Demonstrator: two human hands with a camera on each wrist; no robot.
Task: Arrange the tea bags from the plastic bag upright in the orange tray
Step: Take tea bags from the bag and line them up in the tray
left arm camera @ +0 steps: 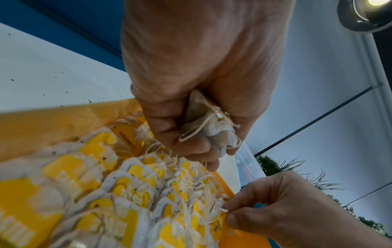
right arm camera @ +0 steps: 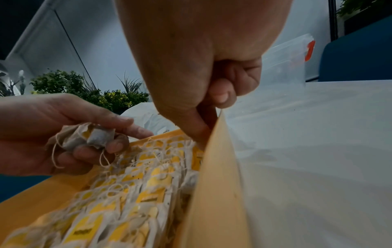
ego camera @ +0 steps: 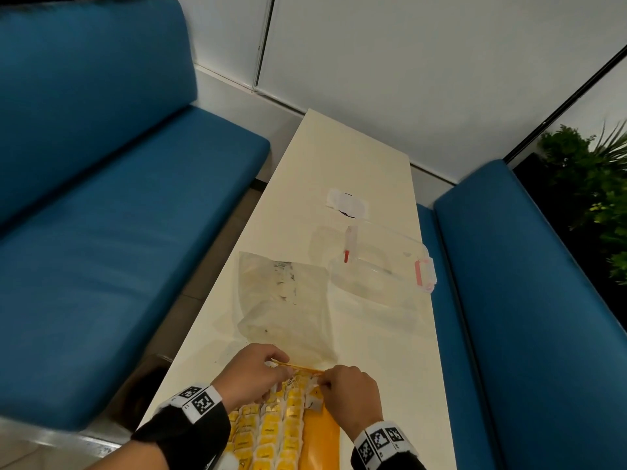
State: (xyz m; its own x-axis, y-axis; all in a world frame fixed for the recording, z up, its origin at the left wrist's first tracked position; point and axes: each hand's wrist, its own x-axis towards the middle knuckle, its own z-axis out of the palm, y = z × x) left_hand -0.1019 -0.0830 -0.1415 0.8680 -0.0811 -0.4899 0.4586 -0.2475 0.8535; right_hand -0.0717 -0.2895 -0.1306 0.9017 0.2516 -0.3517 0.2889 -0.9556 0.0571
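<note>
The tea bags (ego camera: 271, 432) stand packed in rows in the orange tray (ego camera: 327, 435); the left hand (ego camera: 251, 374) clutches a spare bunch, probably for the far end; the right hand (ego camera: 351, 390) pinches a bag, apparently seating it; the plastic bag (ego camera: 285, 300) lies beyond, seemingly emptied.

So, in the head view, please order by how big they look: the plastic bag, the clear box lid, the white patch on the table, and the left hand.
1. Plastic bag
2. Clear box lid, nearly the same; its faint edges make this unsure
3. Left hand, nearer the camera, so it looks bigger
4. White patch
</note>
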